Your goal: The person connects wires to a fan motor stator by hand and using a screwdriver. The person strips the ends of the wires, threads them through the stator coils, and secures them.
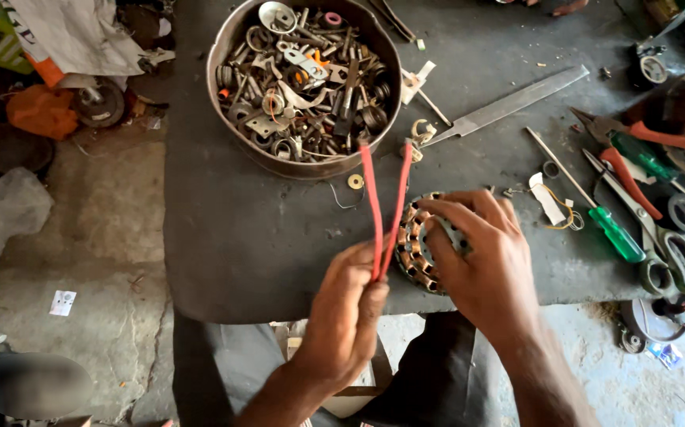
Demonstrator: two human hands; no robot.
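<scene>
My left hand (348, 316) pinches two thin red sleeves or wires (384, 207) together at their lower ends; they rise away from me toward the metal bowl. My right hand (482, 261) rests on and grips a round motor stator with copper windings (415, 247), which lies on the dark work mat (240, 229) near its front edge. The hand covers most of the stator's right half. The red pieces stand just left of the stator.
A round metal bowl (236, 130) full of several nuts, washers and scrap parts sits at the back. A flat file (509, 103), a green-handled screwdriver (615, 233), scissors (663, 253) and red-handled pliers (667, 138) lie to the right. Clutter and bags (2, 209) cover the floor at left.
</scene>
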